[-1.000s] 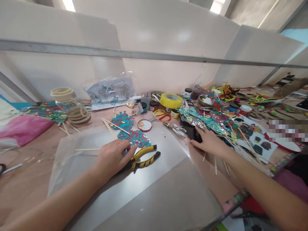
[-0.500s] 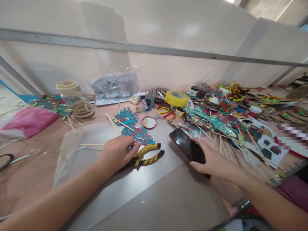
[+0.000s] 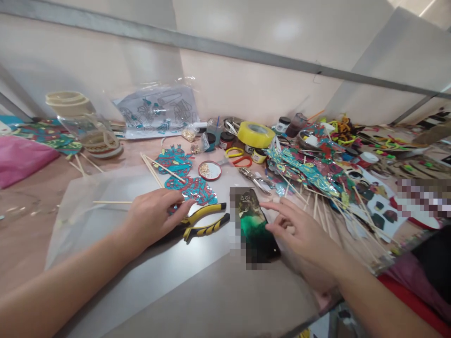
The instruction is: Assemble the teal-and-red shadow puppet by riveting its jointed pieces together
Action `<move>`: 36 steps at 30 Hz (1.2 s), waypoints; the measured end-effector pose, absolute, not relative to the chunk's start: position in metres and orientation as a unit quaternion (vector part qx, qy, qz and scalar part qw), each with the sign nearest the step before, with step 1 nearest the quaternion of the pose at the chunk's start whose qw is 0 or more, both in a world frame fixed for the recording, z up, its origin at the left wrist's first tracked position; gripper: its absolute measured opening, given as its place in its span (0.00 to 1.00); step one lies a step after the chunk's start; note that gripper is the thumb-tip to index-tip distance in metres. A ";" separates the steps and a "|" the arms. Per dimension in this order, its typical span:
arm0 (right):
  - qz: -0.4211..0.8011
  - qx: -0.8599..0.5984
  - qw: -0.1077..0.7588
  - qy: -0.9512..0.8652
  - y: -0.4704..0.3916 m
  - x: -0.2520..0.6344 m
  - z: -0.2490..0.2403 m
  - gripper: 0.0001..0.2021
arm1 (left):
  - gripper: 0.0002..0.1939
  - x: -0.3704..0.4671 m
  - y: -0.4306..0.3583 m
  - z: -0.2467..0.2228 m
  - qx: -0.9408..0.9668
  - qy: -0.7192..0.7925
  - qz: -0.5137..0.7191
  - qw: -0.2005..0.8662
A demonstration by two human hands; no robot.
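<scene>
A lit smartphone [image 3: 254, 220] lies on the sheet in front of me, its screen reading 15:05. My right hand [image 3: 299, 230] is just beside its right edge, forefinger stretched out, thumb apart, holding nothing. My left hand [image 3: 153, 216] is closed with its fingers curled; what they hold, if anything, is hidden. Near its fingertips are yellow-and-black pliers [image 3: 206, 220], partly covered by the hand. A turquoise-and-red painted cutout [image 3: 199, 190] lies just beyond, with thin wooden sticks [image 3: 151, 169] on it. Another stick [image 3: 112, 202] runs under my left hand.
A jar lid [image 3: 210, 171] of small gold pieces lies behind the pliers. Farther back are yellow tape [image 3: 256, 135], paint jars [image 3: 226, 140], scissors [image 3: 239, 158] and a metal punch [image 3: 257, 180]. A clear bottle [image 3: 88, 126] stands left; painted cutouts on sticks [image 3: 306, 169] pile up right.
The smartphone has gone from my right hand onto the sheet, and its dark screen has lit up. My right hand has let go. The view has shifted slightly; my left hand stays by the pliers.
</scene>
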State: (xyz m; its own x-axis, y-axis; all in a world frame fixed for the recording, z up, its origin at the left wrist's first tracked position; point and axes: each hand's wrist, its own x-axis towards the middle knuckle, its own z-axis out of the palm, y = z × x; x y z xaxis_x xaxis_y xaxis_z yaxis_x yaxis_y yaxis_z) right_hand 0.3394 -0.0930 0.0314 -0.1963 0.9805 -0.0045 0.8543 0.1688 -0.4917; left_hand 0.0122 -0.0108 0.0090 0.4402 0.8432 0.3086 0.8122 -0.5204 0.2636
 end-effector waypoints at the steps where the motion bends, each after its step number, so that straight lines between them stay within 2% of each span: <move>1: 0.210 -0.600 0.188 -0.748 -0.092 0.343 0.030 0.17 | 0.24 0.012 -0.010 0.009 0.846 0.491 0.203 0.041; 4: 0.258 -0.545 0.232 -0.764 -0.091 0.352 0.025 0.16 | 0.23 0.012 -0.009 0.007 0.846 0.488 0.209 0.047; 8: 0.322 -0.464 0.172 -0.807 -0.089 0.355 0.025 0.15 | 0.22 0.012 -0.007 0.007 0.850 0.479 0.216 0.040; 11: 0.287 -0.499 0.156 -0.803 -0.085 0.354 0.022 0.14 | 0.22 0.012 -0.007 0.007 0.855 0.473 0.212 0.034; 16: 0.222 -0.592 0.238 -0.737 -0.082 0.353 0.013 0.17 | 0.21 0.012 -0.008 0.008 0.857 0.471 0.208 0.034; 23: 0.205 -0.587 0.296 -0.726 -0.087 0.350 0.009 0.12 | 0.22 0.009 -0.008 0.007 0.852 0.488 0.187 0.033; 33: 0.187 -0.568 0.302 -0.742 -0.089 0.350 0.017 0.11 | 0.21 0.012 -0.008 0.011 0.861 0.469 0.196 0.023; 36: 0.179 -0.574 0.309 -0.737 -0.090 0.349 0.019 0.08 | 0.20 0.012 -0.007 0.012 0.865 0.467 0.185 0.013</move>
State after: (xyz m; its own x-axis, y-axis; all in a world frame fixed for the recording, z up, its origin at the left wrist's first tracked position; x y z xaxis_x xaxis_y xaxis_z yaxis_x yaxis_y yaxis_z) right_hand 0.3491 -0.0904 0.0191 -0.1504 0.9565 0.2501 0.7352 0.2774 -0.6185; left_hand 0.0124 -0.0075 0.0118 0.4959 0.8123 0.3070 0.8026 -0.5637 0.1951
